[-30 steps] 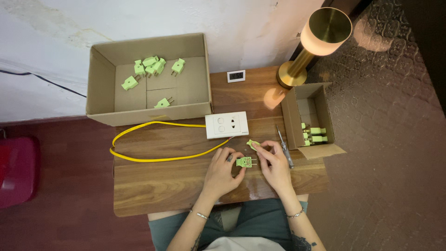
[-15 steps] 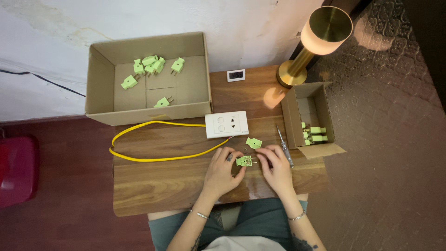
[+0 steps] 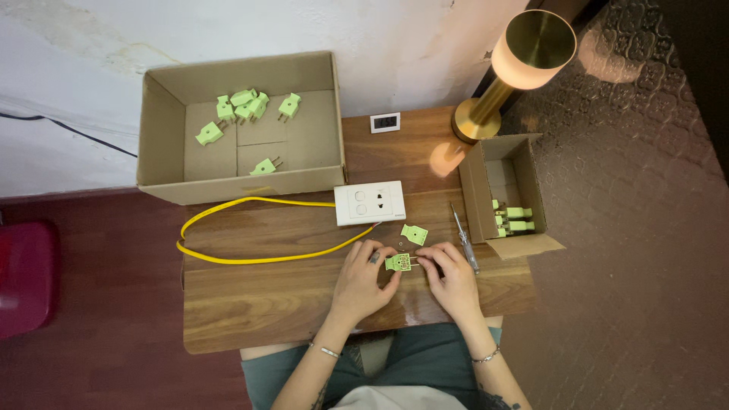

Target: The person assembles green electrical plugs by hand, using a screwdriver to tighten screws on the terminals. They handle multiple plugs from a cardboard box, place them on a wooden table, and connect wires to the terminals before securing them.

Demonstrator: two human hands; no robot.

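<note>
Green plug half [image 3: 399,263] between both hands, cover [image 3: 414,234] just beside

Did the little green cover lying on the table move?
Yes. The loose green cover piece moved slightly toward the white socket box, away from the right hand.

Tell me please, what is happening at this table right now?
A person sits at a wooden table. The left hand and right hand together hold a small green plug half, opened. A loose green cover lies just beyond it, beside a white socket with a yellow cable. A screwdriver rests near the right hand.
</note>
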